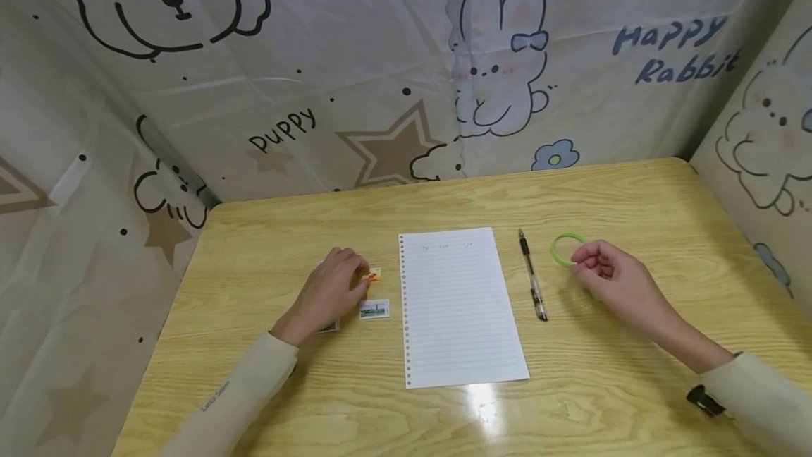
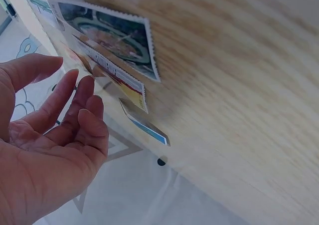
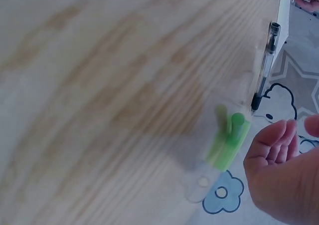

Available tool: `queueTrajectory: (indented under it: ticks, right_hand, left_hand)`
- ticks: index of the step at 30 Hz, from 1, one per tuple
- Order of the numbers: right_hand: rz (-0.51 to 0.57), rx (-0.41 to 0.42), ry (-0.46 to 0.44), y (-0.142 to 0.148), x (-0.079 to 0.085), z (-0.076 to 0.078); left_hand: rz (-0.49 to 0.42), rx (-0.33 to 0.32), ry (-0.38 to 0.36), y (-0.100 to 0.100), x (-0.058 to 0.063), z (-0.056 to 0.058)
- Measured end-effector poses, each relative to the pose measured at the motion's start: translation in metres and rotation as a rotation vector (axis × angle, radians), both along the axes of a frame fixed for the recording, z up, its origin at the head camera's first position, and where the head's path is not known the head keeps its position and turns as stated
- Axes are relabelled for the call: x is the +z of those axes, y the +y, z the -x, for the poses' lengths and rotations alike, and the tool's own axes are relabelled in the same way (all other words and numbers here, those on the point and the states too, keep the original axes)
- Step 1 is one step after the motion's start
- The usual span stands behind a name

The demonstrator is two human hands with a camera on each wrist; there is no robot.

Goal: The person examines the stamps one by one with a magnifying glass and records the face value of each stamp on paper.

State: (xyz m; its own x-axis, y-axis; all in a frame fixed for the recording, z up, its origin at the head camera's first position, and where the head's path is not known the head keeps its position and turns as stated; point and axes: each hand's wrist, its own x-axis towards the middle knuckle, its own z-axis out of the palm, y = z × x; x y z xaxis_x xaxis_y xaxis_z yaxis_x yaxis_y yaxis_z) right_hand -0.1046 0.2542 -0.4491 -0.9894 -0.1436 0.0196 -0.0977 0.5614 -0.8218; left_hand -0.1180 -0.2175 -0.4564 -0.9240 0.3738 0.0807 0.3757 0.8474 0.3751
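My left hand (image 1: 333, 284) hovers with loosely bent fingers over several postage stamps left of the paper. Its thumb and fingertips are close beside a yellow-and-red stamp (image 1: 376, 274). A green landscape stamp (image 1: 374, 309) lies nearer to me, and the hand partly covers others. The left wrist view shows a dark green stamp (image 2: 109, 35), a red-and-yellow stamp (image 2: 119, 80) and a blue-edged stamp (image 2: 145, 126), with a gap between thumb and forefinger. My right hand (image 1: 615, 277), fingers loosely curled, has its fingertips at the edge of a light-green ring (image 1: 554, 249); nothing shows gripped.
A lined, punched sheet of paper (image 1: 463, 309) with faint writing at its top lies mid-table. Right of it is a clear-barrelled pen (image 1: 533, 277) with black ends. Cartoon-printed fabric (image 1: 355, 34) surrounds the back and sides of the wooden table (image 1: 571, 386).
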Motion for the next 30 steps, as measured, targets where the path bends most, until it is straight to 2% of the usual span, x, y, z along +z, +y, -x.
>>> queueTrajectory:
  ticks: [8, 18, 25, 30]
  right_hand:
    - [-0.179, -0.078, -0.028, 0.008, -0.006, 0.0]
    - [-0.275, -0.04, -0.116, 0.017, -0.014, -0.002]
    - [-0.368, -0.006, -0.044, 0.017, -0.019, 0.001]
    - [-0.399, 0.0, -0.033, 0.018, -0.019, 0.003]
  left_hand:
    - [0.003, 0.031, -0.059, 0.001, -0.001, 0.002]
    - [0.01, 0.034, -0.066, 0.002, -0.003, 0.005]
    - [0.004, 0.041, -0.055, 0.002, -0.004, 0.006]
    - [-0.008, 0.044, -0.06, 0.002, -0.004, 0.006]
